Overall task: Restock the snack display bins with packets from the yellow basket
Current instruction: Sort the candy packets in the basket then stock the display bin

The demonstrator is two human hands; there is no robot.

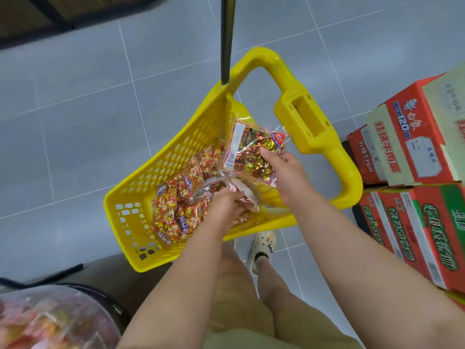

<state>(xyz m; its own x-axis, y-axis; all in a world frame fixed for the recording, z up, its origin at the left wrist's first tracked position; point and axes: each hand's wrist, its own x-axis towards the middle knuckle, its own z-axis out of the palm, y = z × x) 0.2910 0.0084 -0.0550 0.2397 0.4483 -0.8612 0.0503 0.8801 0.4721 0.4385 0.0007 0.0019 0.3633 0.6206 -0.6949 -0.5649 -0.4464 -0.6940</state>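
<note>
A yellow basket (pixel 161 167) with perforated walls stands on the floor in front of me, its big handle at the right. Several red-and-gold candy packets (pixel 176 197) lie piled inside it. My right hand (pixel 284 170) holds a clear packet of gold and red wrapped candies (pixel 251 149) lifted above the basket's near right corner. Lower down, my left hand (pixel 226 207) reaches into the basket and grips a pinkish clear packet (pixel 241 192) on top of the pile.
Stacked red and green cardboard cartons (pixel 415 172) stand close at the right. A round clear display bin of snacks (pixel 50 321) is at the bottom left. A dark pole (pixel 227 39) rises beyond the basket. My foot in a white clog (pixel 261 248) stands beside the basket.
</note>
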